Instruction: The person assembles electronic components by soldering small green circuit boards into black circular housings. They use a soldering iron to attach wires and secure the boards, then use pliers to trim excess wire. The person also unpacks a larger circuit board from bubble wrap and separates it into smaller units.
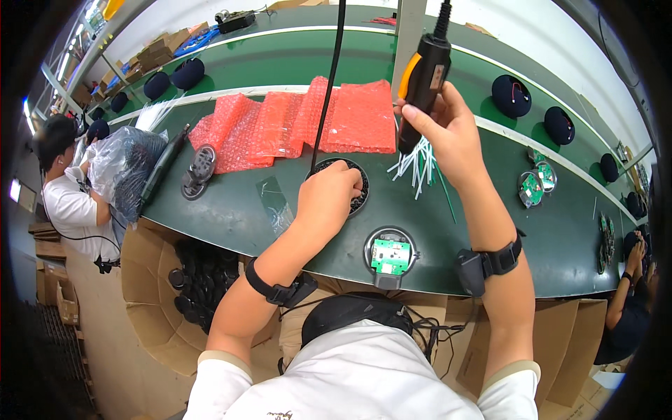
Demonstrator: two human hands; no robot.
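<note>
My right hand (pixel 448 129) is wrapped round a black electric screwdriver (pixel 427 73) with an orange lever, raised above the bench, its cord running upward. My left hand (pixel 325 194) reaches into a round black dish (pixel 362 199) of small dark pieces, probably screws. Its fingers are bent together, and whatever they pinch is hidden. In front of me, near the bench edge, lies a round black housing (pixel 371 241) with a green circuit board (pixel 390 257) in it. Neither hand touches it.
Red bubble wrap (pixel 294 122) and white and green sticks (pixel 420 164) lie beyond my hands. More boards in round housings (pixel 532 189) are at right. A carton of black parts (pixel 150 294) stands below left. Co-workers (pixel 73 203) are at both sides. A black cable hangs down.
</note>
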